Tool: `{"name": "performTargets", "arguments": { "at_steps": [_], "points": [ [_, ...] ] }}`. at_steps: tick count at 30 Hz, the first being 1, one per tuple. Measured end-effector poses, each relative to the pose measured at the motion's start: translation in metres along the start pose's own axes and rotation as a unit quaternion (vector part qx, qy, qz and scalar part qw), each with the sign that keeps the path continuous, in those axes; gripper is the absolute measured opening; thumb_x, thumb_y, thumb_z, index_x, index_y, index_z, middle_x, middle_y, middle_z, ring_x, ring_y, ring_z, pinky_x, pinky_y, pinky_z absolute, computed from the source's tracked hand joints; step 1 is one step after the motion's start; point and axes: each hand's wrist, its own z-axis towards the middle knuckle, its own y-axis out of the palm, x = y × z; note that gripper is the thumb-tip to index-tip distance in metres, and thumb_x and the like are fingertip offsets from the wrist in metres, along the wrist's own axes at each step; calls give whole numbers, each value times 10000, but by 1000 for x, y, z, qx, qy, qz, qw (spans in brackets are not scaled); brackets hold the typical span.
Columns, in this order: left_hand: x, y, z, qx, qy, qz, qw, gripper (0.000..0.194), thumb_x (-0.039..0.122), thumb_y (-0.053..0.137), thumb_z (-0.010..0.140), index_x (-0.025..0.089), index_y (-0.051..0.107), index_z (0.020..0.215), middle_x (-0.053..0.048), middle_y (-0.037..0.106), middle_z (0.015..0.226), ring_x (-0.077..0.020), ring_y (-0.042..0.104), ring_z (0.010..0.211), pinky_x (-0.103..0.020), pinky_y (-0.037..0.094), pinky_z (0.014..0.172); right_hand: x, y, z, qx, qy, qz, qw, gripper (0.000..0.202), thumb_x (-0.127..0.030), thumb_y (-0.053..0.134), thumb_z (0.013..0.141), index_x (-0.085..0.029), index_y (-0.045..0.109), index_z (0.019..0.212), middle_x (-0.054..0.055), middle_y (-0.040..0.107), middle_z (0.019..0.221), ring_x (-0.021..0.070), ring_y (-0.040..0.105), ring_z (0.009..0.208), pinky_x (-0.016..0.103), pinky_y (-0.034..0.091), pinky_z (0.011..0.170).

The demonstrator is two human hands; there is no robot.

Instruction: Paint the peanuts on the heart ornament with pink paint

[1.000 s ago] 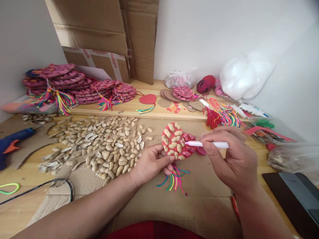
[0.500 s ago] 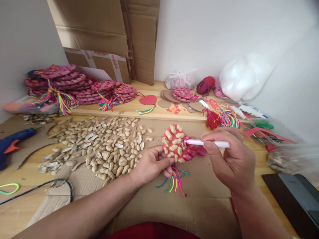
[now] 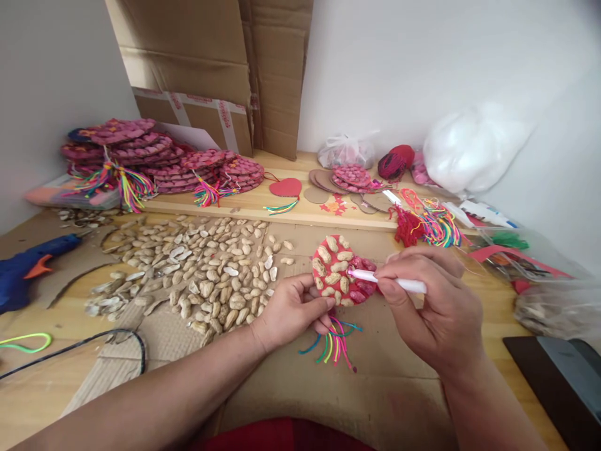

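Observation:
My left hand (image 3: 300, 307) pinches the lower left edge of a red heart-shaped or round card (image 3: 334, 258) with peanuts glued across it. Peanuts on its left side are plain tan, while those on the right (image 3: 361, 285) are coloured pink. A tassel of bright cords (image 3: 334, 344) hangs below the card. Between the fingers of my right hand (image 3: 432, 300) is a white marker (image 3: 408, 285), its pink tip touching or very near a peanut at the middle of the card. The card's far right edge is partly hidden.
Loose peanuts and shells (image 3: 220, 269) cover the cardboard on the left, beside a blue glue gun (image 3: 32, 269). Stacked pink peanut discs (image 3: 126, 150), a red heart (image 3: 285, 187) and colourful cords (image 3: 436, 222) lie on the raised ledge. A dark tablet-like case (image 3: 539, 382) lies at right.
The view has shifted slightly, moving everything a little rightward. Against the card, the marker is more tilted and its tip is a little lower. Both hands keep their holds.

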Motion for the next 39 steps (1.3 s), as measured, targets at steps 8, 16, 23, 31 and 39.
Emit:
{"name": "performTargets", "arguments": {
  "at_steps": [8, 16, 23, 31, 39],
  "points": [
    [4, 6, -1, 35, -10, 7, 999, 173, 234, 770, 796, 135, 628, 804, 14, 681, 543, -93, 636, 429, -156, 521, 446, -2, 1, 0, 5, -35, -17, 999, 11, -223, 659, 888, -226, 649, 892, 1, 712, 777, 216, 618, 885, 402, 382, 874],
    [4, 9, 1, 52, -8, 23, 998, 49, 144, 698, 836, 142, 649, 839, 25, 668, 548, -108, 651, 432, -168, 534, 440, -3, 5, 0, -17, -64, -37, 997, 29, -244, 659, 895, -220, 643, 898, 16, 707, 786, 228, 615, 905, 412, 376, 863],
    [-2, 9, 3, 63, 4, 26, 998, 36, 132, 677, 838, 150, 647, 838, 39, 655, 574, -117, 665, 455, -189, 555, 448, -4, 7, 1, -10, -73, -43, 996, 27, -222, 671, 884, -223, 646, 894, 20, 700, 777, 225, 620, 888, 409, 390, 864],
    [-2, 8, 3, 65, 16, 54, 996, 37, 125, 665, 832, 161, 656, 838, 48, 653, 573, -132, 682, 472, -194, 544, 446, -3, 8, 0, 2, -75, -60, 995, 57, -220, 692, 869, -219, 652, 909, 30, 704, 788, 233, 626, 893, 412, 404, 858],
    [-4, 8, 3, 64, 16, 49, 997, 38, 148, 684, 824, 168, 652, 830, 37, 671, 596, -141, 690, 480, -203, 542, 447, -3, 9, 0, -2, -78, -70, 995, 65, -227, 704, 866, -220, 651, 905, 27, 710, 783, 233, 623, 902, 409, 395, 862]
  ]
}}
